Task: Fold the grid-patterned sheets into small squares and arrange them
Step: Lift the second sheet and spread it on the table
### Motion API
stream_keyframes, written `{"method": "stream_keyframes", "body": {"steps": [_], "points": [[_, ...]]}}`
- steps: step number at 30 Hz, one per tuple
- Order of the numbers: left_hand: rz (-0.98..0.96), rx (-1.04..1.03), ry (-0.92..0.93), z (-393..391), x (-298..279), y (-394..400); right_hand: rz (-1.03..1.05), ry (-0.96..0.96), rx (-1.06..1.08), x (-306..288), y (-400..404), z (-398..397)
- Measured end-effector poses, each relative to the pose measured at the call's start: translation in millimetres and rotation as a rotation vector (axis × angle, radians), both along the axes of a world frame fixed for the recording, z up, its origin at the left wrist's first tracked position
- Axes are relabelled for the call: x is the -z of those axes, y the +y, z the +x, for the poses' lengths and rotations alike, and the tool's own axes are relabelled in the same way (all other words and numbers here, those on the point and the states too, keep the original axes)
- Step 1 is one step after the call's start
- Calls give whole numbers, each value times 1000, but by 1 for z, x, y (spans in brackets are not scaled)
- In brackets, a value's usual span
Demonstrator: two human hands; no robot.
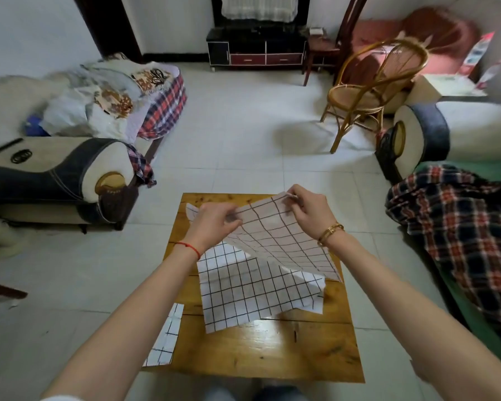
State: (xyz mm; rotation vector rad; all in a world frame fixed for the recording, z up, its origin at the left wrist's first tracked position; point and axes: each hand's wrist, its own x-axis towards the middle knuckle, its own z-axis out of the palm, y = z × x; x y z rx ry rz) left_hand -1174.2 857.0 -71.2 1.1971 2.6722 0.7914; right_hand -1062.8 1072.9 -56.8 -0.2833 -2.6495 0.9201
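Hands, left (214, 224) and right (310, 212), pinch a white black-gridded sheet (284, 241) above the small wooden table (272, 351); it hides part of another gridded sheet (243, 293) lying below.

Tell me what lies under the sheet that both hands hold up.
Under the lifted sheet lies another grid sheet on the wooden table. The lifted sheet covers its far right part.

A home living room: sofas (55, 169) at nine and three o'clock draped with plaid blankets (460, 227), a rattan chair (368, 91) at one, a TV cabinet (255, 49) at twelve, tiled floor (243, 140).
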Motion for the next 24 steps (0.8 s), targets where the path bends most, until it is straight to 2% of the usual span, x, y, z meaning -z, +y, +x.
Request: {"method": "stream_keyframes", "body": {"steps": [12, 24], "points": [[45, -63, 21, -18, -45, -27, -9, 6, 210, -36, 54, 19], [-24, 35, -119, -26, -88, -45, -125, -64, 120, -26, 78, 18]]}}
